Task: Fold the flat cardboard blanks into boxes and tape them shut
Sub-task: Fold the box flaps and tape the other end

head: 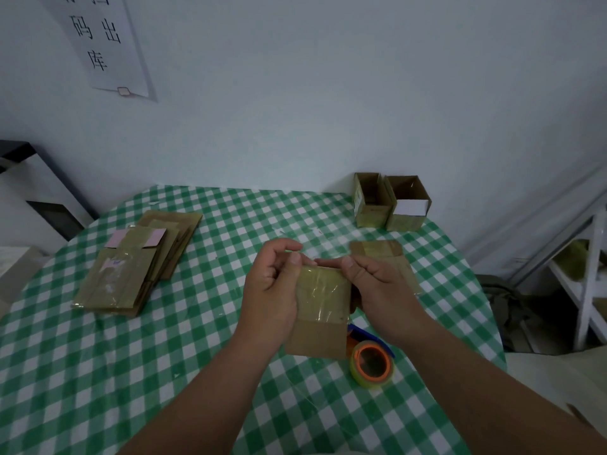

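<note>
- I see my left hand (274, 280) curled around the left edge of a small cardboard blank (320, 313), thumb pressed on the upper left corner of its front face.
- My right hand (377, 284) grips the same blank from the right side, fingers closed on its upper right edge; the thumb tip sits near the top corner.
- The blank is held above the table, in front of me at the centre of the view, roughly upright and tilted slightly; its upper half is covered with glossy clear tape, its lower half is bare brown card.
- Below and just to the right of the blank, a tape roll (372, 362) with an orange core lies on the green checked tablecloth (98, 372); a blue part shows beside it, partly hidden by my right wrist.
- A stack of flat blanks (138, 267) lies well to the left on the table, fanned unevenly; the top piece carries a pink label and shiny tape.
- Behind my right hand another flat piece of cardboard (377, 249) lies on the cloth, mostly hidden by the hand.
- Two folded boxes (391, 201) stand side by side at the far right edge of the table, touching, open tops up; the right one shows a white panel on its front.
- A white paper sign (105, 44) with dark characters hangs on the wall at upper left.
</note>
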